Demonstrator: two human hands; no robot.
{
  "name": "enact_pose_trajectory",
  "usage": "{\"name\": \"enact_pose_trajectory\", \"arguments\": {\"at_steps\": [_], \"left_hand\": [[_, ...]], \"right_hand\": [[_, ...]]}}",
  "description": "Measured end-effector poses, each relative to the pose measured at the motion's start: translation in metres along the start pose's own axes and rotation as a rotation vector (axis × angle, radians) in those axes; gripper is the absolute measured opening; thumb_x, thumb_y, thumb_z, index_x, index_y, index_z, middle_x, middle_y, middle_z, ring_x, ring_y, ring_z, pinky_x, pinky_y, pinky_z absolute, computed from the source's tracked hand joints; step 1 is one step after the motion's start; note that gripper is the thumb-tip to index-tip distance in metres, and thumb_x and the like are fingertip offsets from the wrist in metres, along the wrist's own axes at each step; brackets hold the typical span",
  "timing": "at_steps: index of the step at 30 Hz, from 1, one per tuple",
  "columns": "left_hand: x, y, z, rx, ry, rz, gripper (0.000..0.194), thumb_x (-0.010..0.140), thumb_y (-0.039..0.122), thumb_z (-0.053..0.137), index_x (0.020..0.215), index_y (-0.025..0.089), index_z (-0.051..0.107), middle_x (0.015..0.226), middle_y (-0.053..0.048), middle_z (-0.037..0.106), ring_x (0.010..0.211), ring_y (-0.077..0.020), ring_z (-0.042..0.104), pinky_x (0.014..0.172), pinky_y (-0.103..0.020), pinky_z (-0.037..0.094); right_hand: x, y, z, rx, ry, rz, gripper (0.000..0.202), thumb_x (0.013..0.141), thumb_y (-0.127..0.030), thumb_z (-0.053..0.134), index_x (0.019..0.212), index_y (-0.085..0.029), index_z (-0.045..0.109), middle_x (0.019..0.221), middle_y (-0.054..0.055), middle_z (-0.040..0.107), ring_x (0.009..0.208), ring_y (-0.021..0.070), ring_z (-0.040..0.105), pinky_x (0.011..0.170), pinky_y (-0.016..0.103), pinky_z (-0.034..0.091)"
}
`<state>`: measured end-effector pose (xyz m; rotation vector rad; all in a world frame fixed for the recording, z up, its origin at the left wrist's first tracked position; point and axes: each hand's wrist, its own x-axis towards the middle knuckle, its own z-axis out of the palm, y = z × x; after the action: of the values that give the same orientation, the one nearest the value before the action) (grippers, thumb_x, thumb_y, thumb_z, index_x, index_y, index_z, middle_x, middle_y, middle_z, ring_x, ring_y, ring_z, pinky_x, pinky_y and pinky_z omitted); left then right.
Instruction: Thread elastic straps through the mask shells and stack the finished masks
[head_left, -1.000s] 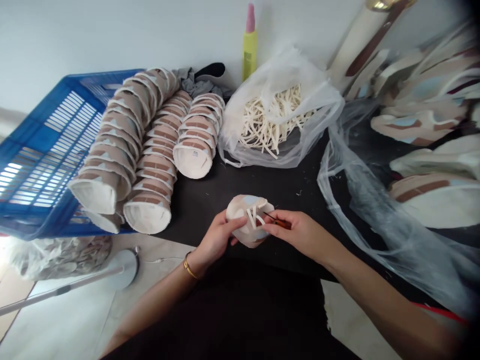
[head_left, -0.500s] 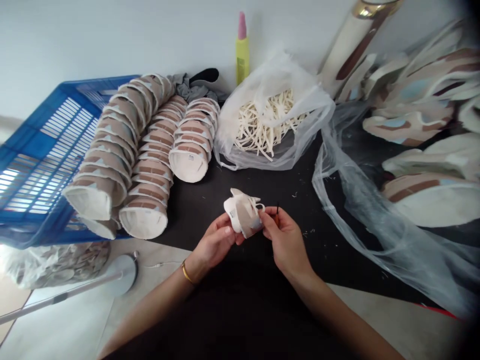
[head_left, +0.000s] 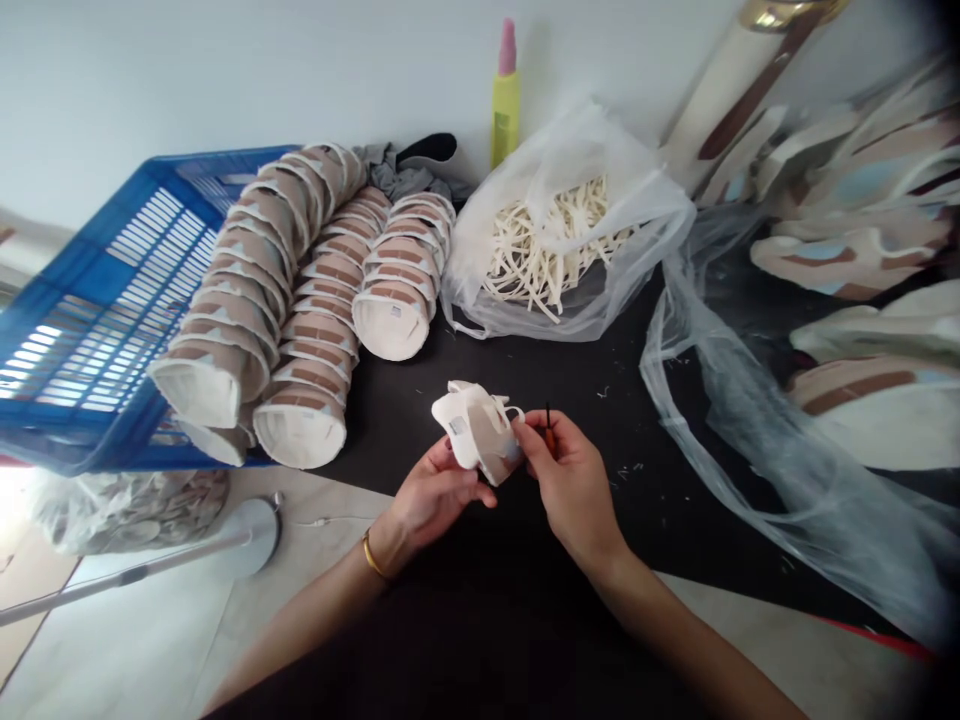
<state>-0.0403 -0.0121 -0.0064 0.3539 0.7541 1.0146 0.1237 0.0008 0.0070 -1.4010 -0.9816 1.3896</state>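
Note:
Low over the black tabletop, a small fabric shoe upper point(head_left: 484, 435) is held between my two hands. It is beige with a white lining, brown and pale blue patches and a grey label. My left hand point(head_left: 431, 495) supports it from the lower left, fingers partly under it and thumb stretched out. My right hand point(head_left: 574, 485) pinches its right side beside a cream lace loop point(head_left: 515, 411). In the same hand is a thin tool point(head_left: 550, 438) with an orange handle and dark tip; most of it is hidden by the fingers.
Nested shoe uppers point(head_left: 304, 375) stand in rows on the left, partly over a blue plastic basket point(head_left: 67, 350). A clear plastic bag point(head_left: 652, 215) holds cream laces point(head_left: 555, 245). Behind it stands a yellow bottle point(head_left: 505, 115). More uppers point(head_left: 885, 410) and plastic film point(head_left: 780, 440) lie right.
The shoe upper has turned slightly, showing more of its label and lining. My left fingers have loosened and shifted lower around it. The view has shifted slightly left.

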Motion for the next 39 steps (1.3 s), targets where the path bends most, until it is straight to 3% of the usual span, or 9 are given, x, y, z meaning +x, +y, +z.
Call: {"name": "enact_pose_trajectory", "arguments": {"at_steps": [7,10,14,20,22,25,28,32,39], "left_hand": [[0.010,-0.005,0.010,0.128,0.234,0.102,0.034,0.074,0.045,0.080,0.078,0.013,0.070,0.073,-0.005,0.068,0.060,-0.0137,0.060,0.041,-0.020,0.049],[0.004,0.000,0.017,0.164,0.245,0.123,0.028,0.082,0.040,0.071,0.082,0.012,0.073,0.079,-0.008,0.071,0.067,-0.0162,0.063,0.047,-0.023,0.053],[-0.005,0.004,0.022,0.226,0.154,0.190,0.030,0.080,0.031,0.072,0.103,0.012,0.075,0.101,-0.010,0.073,0.087,-0.0211,0.067,0.073,-0.032,0.060],[-0.003,0.001,0.025,0.390,0.331,0.219,0.021,0.081,0.032,0.076,0.088,0.013,0.073,0.080,-0.004,0.069,0.069,-0.0116,0.060,0.052,-0.019,0.052],[-0.002,0.003,0.027,0.360,0.335,0.201,0.024,0.081,0.033,0.076,0.092,0.012,0.073,0.084,-0.005,0.071,0.071,-0.0131,0.062,0.049,-0.019,0.053],[-0.002,0.004,0.029,0.307,0.343,0.172,0.026,0.080,0.031,0.077,0.096,0.011,0.073,0.091,-0.008,0.074,0.075,-0.0147,0.067,0.058,-0.023,0.059],[-0.001,0.002,0.030,0.290,0.354,0.164,0.024,0.078,0.028,0.079,0.093,0.010,0.074,0.091,-0.009,0.075,0.078,-0.0153,0.070,0.069,-0.026,0.061],[0.000,-0.003,0.029,0.325,0.372,0.191,0.021,0.073,0.024,0.083,0.086,0.012,0.075,0.085,-0.006,0.076,0.071,-0.0125,0.069,0.069,-0.023,0.058],[0.002,-0.008,0.027,0.353,0.380,0.236,0.017,0.073,0.023,0.083,0.085,0.014,0.075,0.084,-0.004,0.076,0.068,-0.0111,0.068,0.065,-0.021,0.057]], "right_hand": [[0.000,0.011,0.009,0.121,-0.026,0.053,0.027,0.087,-0.048,0.070,0.092,-0.022,0.064,0.072,-0.004,0.058,0.063,0.0099,0.050,0.052,0.020,0.037],[0.001,0.013,0.015,0.215,-0.053,0.119,0.028,0.084,-0.048,0.072,0.094,-0.023,0.064,0.073,-0.004,0.059,0.059,0.0087,0.048,0.049,0.019,0.036],[0.002,0.008,0.019,0.299,-0.056,0.148,0.028,0.082,-0.046,0.075,0.091,-0.023,0.063,0.079,-0.004,0.062,0.064,0.0094,0.053,0.055,0.020,0.043],[0.007,0.001,0.018,0.423,-0.045,0.222,0.028,0.076,-0.041,0.080,0.083,-0.020,0.063,0.057,-0.010,0.040,0.044,0.0026,0.025,0.040,0.017,0.019],[0.009,0.001,0.016,0.436,-0.044,0.233,0.028,0.077,-0.041,0.080,0.083,-0.019,0.062,0.060,-0.009,0.045,0.044,0.0019,0.023,0.040,0.018,0.015],[0.009,0.002,0.015,0.411,-0.041,0.228,0.028,0.077,-0.040,0.079,0.082,-0.018,0.063,0.070,-0.005,0.056,0.046,0.0017,0.028,0.041,0.018,0.019],[0.005,0.001,0.015,0.422,-0.037,0.246,0.030,0.076,-0.040,0.081,0.080,-0.018,0.061,0.065,-0.007,0.051,0.047,0.0020,0.027,0.042,0.017,0.020],[0.002,-0.002,0.017,0.442,-0.060,0.273,0.032,0.074,-0.041,0.083,0.078,-0.018,0.060,0.059,-0.010,0.038,0.048,0.0028,0.026,0.042,0.017,0.020],[0.002,0.004,0.023,0.467,-0.037,0.269,0.033,0.076,-0.042,0.081,0.079,-0.019,0.058,0.061,-0.009,0.040,0.049,0.0033,0.028,0.043,0.016,0.023]]}}
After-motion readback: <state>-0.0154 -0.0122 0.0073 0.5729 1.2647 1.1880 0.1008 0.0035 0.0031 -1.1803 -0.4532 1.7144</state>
